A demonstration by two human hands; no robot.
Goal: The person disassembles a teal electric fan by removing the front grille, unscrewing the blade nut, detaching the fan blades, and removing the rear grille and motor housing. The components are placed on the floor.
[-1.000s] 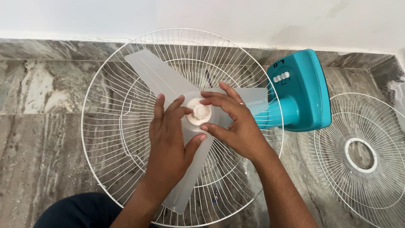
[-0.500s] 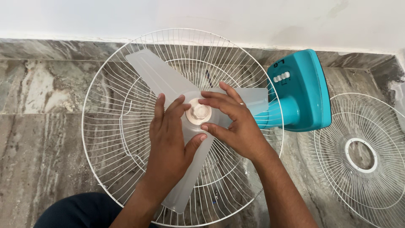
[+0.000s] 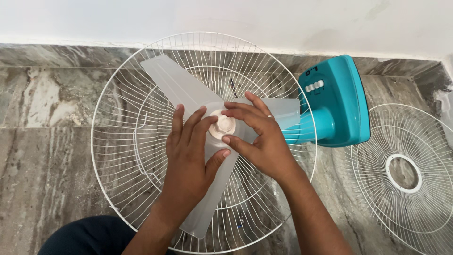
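Hands (image 3: pixel 188 156) on fan blade (image 3: pixel 174 85), wire guard (image 3: pixel 113 94)

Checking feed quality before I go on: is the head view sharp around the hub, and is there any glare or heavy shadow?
Head view: even, soft light, no hard glare. The left hand, right hand and hub cap look sharp. The translucent blade lets the white wire guard show through faintly. Shadows on the marble floor are faint. The loose grille is cut off at the right edge.
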